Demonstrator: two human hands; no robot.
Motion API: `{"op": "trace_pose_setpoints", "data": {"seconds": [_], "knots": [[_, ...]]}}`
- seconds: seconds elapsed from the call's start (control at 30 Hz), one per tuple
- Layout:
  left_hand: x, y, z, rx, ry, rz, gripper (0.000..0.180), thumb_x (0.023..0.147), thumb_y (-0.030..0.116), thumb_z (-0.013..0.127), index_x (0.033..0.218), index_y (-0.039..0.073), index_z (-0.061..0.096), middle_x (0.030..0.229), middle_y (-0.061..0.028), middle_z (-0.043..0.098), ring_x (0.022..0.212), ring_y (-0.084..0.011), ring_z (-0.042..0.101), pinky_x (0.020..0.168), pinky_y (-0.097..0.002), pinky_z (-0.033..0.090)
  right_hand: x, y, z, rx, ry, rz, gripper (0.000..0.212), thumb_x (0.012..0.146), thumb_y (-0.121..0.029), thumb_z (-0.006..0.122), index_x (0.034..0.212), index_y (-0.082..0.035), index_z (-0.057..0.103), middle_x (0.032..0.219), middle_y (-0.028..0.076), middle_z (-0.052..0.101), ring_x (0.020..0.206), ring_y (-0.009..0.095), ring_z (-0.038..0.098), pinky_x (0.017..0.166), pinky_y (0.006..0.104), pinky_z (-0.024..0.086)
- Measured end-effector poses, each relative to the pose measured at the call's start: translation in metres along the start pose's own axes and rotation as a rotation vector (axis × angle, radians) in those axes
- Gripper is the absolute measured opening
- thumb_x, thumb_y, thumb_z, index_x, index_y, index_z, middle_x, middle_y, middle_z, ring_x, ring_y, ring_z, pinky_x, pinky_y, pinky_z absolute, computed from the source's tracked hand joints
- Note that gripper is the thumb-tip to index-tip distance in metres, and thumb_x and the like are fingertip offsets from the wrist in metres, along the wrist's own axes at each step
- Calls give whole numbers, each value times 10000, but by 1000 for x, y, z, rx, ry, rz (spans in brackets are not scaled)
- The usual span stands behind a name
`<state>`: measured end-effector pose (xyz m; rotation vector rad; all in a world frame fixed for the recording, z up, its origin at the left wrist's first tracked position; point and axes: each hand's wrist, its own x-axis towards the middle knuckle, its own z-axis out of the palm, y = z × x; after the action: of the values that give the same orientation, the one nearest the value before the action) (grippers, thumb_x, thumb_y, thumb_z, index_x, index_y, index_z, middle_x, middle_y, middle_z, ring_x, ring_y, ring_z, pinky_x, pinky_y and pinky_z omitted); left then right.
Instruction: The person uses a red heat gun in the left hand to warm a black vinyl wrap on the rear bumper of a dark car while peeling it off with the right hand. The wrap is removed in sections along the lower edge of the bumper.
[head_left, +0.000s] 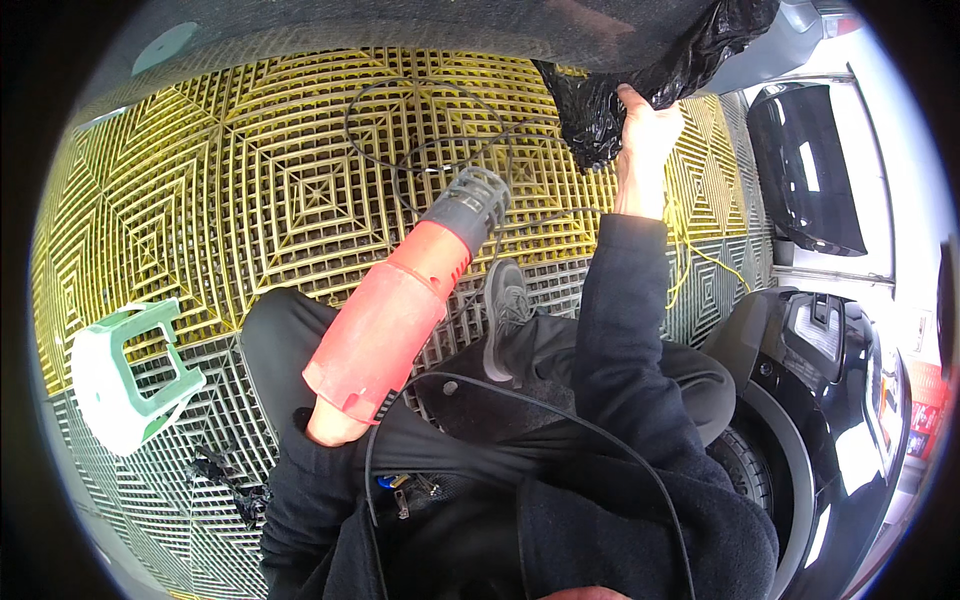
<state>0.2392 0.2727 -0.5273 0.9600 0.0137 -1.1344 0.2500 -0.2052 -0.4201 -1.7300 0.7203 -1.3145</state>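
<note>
In my left hand (334, 424) is a red heat gun (390, 305). Its dark, caged nozzle points away from me, up and to the right, and its body hides most of my fingers. A black cable trails from its rear end over my lap. My right hand (650, 145) reaches far out and grips crumpled, glossy black plastic film (585, 105), thumb on top. The film hangs along the lower edge of a dark vehicle panel (330, 38) at the top of the view. Between the nozzle and the film there is a gap.
Yellow and grey floor grating (310, 190) lies beneath me. At left stands a pale green-white plastic stool (110, 370), with black film scraps (235, 485) nearby. A loose black cable (420, 165) and yellow strands (685, 260) cross the grating. A black car (840, 400) stands close at right.
</note>
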Motion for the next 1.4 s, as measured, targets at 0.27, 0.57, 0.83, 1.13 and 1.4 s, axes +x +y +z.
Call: {"op": "trace_pose_setpoints", "data": {"seconds": [0.27, 0.57, 0.83, 1.13, 1.4], "knots": [[-12, -1, 1, -138, 26, -86, 389, 958, -16, 646, 1341, 12, 586, 1195, -95, 680, 1085, -178, 669, 910, -283, 547, -11, -18, -1, -96, -8, 95, 331, 761, 58, 749, 1088, 71, 698, 1037, 127, 751, 870, 209, 675, 888, 334, 515], [-25, 4, 5, -262, -11, -70, 460, 977, 3, 629, 1419, -5, 501, 1275, -148, 635, 1126, -225, 659, 922, -293, 570, -14, -28, -5, -57, -77, 147, 339, 767, 37, 755, 1103, 64, 715, 1054, 126, 757, 893, 216, 688, 894, 332, 515], [-25, 4, 9, -437, -98, -97, 560, 1003, 81, 618, 1512, 36, 389, 1393, -176, 562, 1172, -284, 643, 906, -329, 593, -15, -27, -12, -28, -126, 176, 388, 756, 72, 764, 1139, 32, 714, 1073, 95, 751, 926, 201, 692, 925, 329, 517], [-32, 1, 7, -397, -116, -64, 521, 1009, 55, 598, 1496, 32, 414, 1381, -170, 571, 1181, -272, 637, 911, -328, 596, -24, -42, -14, 37, -172, 188, 364, 788, 53, 745, 1149, 70, 694, 1118, 136, 742, 950, 228, 685, 954, 341, 503], [-26, 1, 3, -508, -124, -135, 508, 1021, 100, 598, 1488, 11, 418, 1373, -195, 574, 1185, -280, 635, 926, -332, 597, -31, -56, -13, 41, -190, 195, 318, 791, 48, 747, 1104, 70, 697, 1062, 128, 740, 899, 206, 685, 888, 339, 528]]}}
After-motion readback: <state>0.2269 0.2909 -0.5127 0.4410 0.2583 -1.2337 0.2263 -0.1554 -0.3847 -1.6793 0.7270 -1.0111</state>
